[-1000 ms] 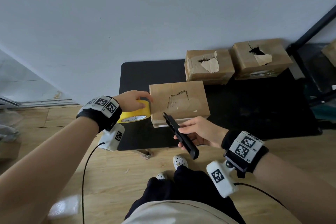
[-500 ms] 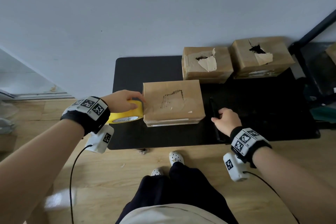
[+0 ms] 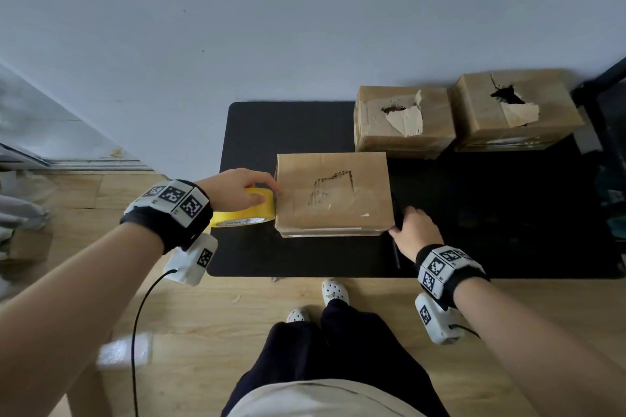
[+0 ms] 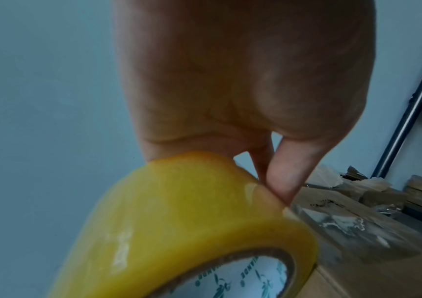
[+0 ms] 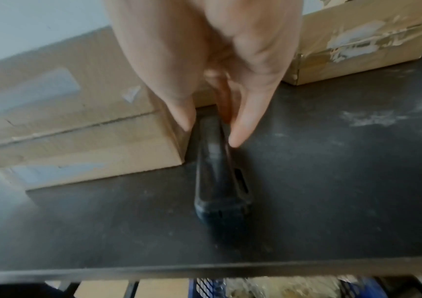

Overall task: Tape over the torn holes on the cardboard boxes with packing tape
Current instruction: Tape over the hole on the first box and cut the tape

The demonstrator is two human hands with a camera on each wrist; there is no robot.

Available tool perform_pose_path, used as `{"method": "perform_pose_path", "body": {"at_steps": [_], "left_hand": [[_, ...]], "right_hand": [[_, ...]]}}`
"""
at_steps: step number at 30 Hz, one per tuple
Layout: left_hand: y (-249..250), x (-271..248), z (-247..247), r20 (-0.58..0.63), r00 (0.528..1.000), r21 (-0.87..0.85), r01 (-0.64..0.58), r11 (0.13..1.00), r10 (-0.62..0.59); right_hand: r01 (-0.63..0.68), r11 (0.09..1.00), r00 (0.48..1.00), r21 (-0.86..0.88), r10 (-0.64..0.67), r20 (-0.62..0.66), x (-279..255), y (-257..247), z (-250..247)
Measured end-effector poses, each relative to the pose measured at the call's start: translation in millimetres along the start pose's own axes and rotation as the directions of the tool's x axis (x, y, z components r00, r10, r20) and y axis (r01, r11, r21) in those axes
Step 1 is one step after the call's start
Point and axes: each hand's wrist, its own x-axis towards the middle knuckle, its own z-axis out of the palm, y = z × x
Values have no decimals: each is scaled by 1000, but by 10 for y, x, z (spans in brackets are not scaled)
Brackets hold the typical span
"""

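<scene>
Head view: black tabletop (image 3: 298, 132), front brown cardboard box (image 3: 333, 193) already taped, two torn ones behind. Left hand (image 3: 237, 189) grips the yellow packing tape roll (image 3: 249, 213); right hand (image 3: 415, 230) fingers loosely on the black cutter (image 5: 220, 167). Probably next box now.

A plain pale grey wall (image 3: 305, 27) is shown behind a low black surface (image 3: 298, 125), whose top is marked with pale scuffs in the right wrist view. A light wooden plank floor (image 3: 210, 322) is seen below and to the left. A dark metal shelving frame (image 3: 609, 78) is set against the wall at the right. At the far left, a pale panel with a metal floor track (image 3: 50, 145) is visible. Soft, even light is cast throughout.
</scene>
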Motion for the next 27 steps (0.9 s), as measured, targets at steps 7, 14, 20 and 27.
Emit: {"method": "perform_pose_path", "body": {"at_steps": [7, 14, 20, 27], "left_hand": [[-12, -2, -2, 2, 1000, -9, -7, 1000, 7], [-22, -11, 10, -2, 1000, -11, -4, 1000, 4], [-170, -132, -111, -31, 998, 23, 59, 998, -58], [-324, -278, -162, -119, 992, -81, 41, 996, -50]], "right_hand": [[614, 790, 671, -14, -530, -518, -259, -342, -278], [833, 499, 523, -238, -851, 48, -390, -897, 143], [811, 474, 536, -342, -837, 111, -320, -854, 229], [826, 414, 494, -383, -858, 140, -345, -780, 285]]}}
